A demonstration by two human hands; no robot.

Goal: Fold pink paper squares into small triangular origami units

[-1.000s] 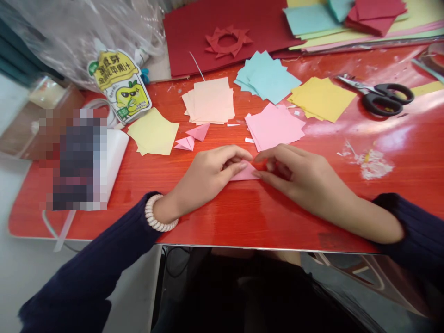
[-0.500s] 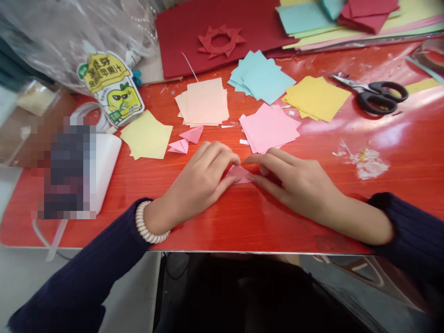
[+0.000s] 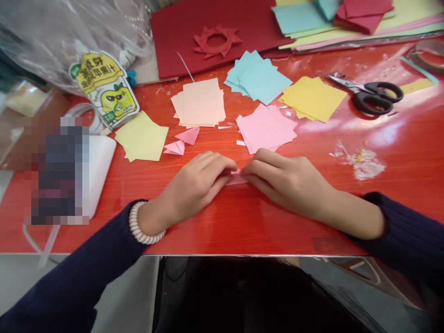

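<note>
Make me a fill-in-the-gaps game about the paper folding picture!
1. Both hands press a small folded paper that is ____ in colour.
2. The scissors have ____ handles.
3. The left hand has a beaded bracelet on its ____.
4. The table is ____.

Missing words: pink; black; wrist; red

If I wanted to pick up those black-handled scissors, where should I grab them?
Probably by the black handle loops of the scissors, coming from the right. They lie flat and closed on the red table, loops to the right and blade tips to the left, with bare table beside the loops.
</note>
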